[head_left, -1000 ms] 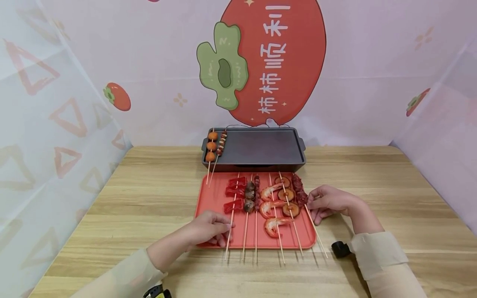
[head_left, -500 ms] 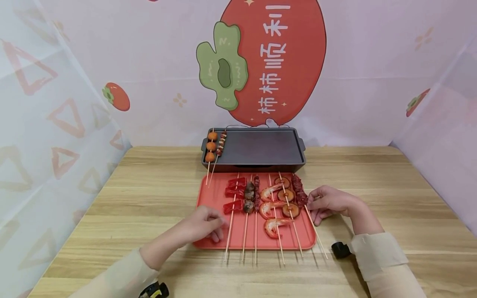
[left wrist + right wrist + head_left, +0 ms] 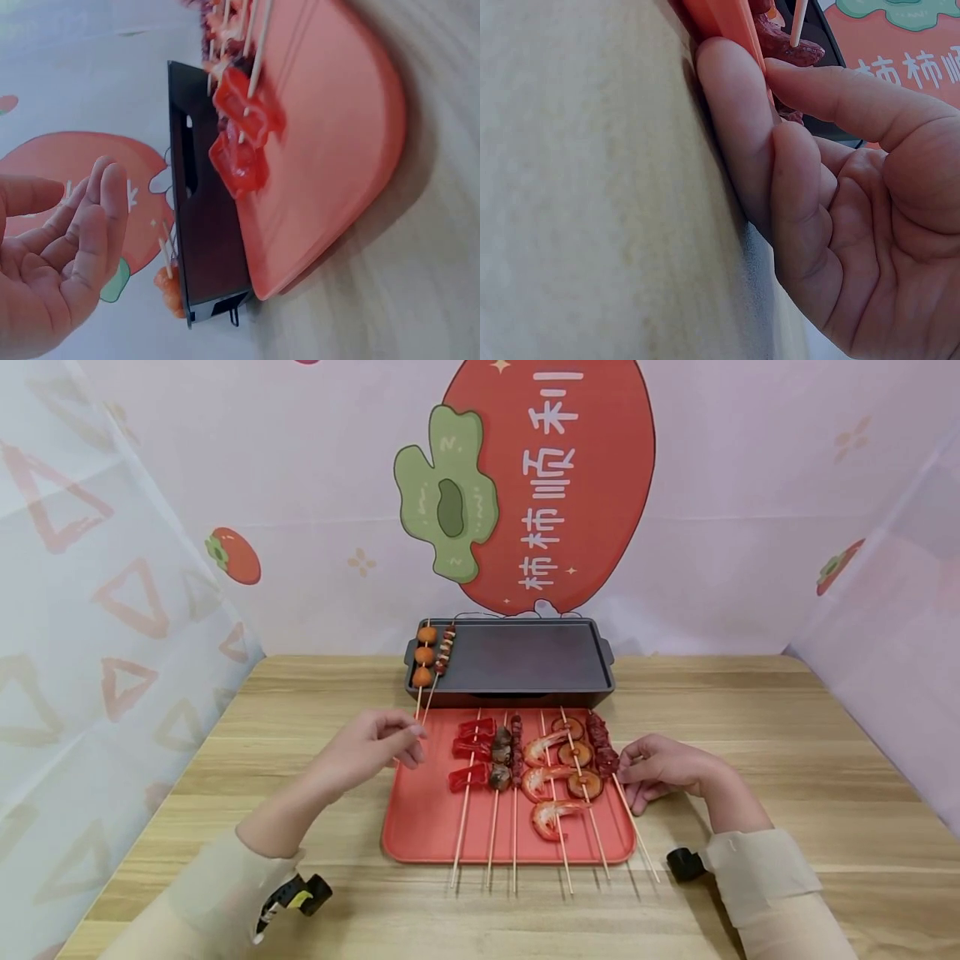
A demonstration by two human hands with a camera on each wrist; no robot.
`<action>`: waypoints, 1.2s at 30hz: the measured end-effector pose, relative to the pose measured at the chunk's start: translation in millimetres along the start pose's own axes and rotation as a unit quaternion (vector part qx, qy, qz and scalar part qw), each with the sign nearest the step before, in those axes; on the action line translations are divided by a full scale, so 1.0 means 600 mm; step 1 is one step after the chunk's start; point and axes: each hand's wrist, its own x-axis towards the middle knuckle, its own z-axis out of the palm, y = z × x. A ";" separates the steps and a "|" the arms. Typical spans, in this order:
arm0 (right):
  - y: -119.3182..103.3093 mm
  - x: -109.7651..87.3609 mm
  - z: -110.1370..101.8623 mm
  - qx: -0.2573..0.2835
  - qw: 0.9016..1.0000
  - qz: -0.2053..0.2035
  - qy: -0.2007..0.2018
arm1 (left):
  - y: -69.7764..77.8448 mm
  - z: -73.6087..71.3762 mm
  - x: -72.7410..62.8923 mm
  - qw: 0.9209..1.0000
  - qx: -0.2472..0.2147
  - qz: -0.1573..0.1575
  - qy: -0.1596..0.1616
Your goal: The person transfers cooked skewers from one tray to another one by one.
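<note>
My left hand (image 3: 367,747) hovers near the back left of the red tray (image 3: 427,822), close to the stick ends of the skewers on the grill pan (image 3: 532,652). Its fingers are loosely bent and hold nothing, as the left wrist view shows. With thumb above and fingers beneath, my right hand (image 3: 832,187) pinches the tray's right rim beside a dark red meat skewer (image 3: 604,747). Across the tray lie a red pepper skewer (image 3: 471,777), a grey-brown chunk skewer (image 3: 500,775), a thin meat skewer (image 3: 516,752), a shrimp skewer (image 3: 551,818) and a round-slice skewer (image 3: 576,753).
At the grill pan's left end lie a skewer of orange balls (image 3: 424,655) and a thinner red-and-white skewer (image 3: 445,652), sticks pointing over the tray. A wooden table (image 3: 262,760) bears everything. Printed cloth (image 3: 315,585) hangs behind and at both sides.
My left hand has left the pepper skewer's stick, moving left and then up toward the grill pan's skewer sticks. The right hand stays on the tray rim.
</note>
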 end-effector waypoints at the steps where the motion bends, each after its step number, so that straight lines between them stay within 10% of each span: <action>1: 0.000 0.000 0.000 0.000 1.000 0.000 0.000 | 0.003 -0.005 0.002 1.000 -0.006 -0.002 0.008; 17: 0.003 0.002 0.002 0.003 1.000 0.000 0.003 | 0.010 -0.033 0.063 0.988 -0.146 -0.032 0.024; 36: -0.002 0.000 0.001 0.002 1.000 0.000 0.002 | 0.010 -0.035 0.072 0.987 -0.142 -0.074 -0.005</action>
